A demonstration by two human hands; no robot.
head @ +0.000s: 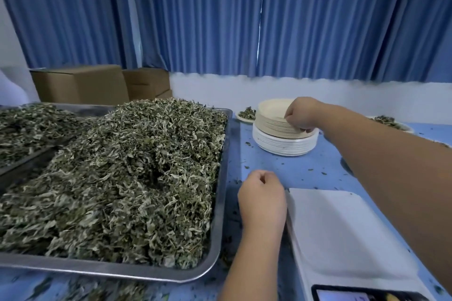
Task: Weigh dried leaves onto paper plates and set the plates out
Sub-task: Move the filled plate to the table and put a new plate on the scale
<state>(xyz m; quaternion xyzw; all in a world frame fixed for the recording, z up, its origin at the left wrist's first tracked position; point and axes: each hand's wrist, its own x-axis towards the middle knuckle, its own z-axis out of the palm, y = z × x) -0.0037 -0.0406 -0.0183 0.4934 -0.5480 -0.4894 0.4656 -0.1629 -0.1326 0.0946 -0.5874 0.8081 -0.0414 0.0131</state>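
Note:
A big heap of dried leaves fills a steel tray on the left. A white scale lies at the lower right with a bare platform. A stack of paper plates, beige ones on top of white ones, stands further back on the table. My right hand reaches over the stack and pinches the rim of the top beige plate. My left hand hovers between the tray and the scale, its fingers curled into a loose fist with nothing visible in it.
Two paper plates with leaves sit behind the stack: one to its left, one at the far right. Leaf crumbs litter the blue table. Cardboard boxes and a blue curtain stand at the back. A second tray of leaves lies at far left.

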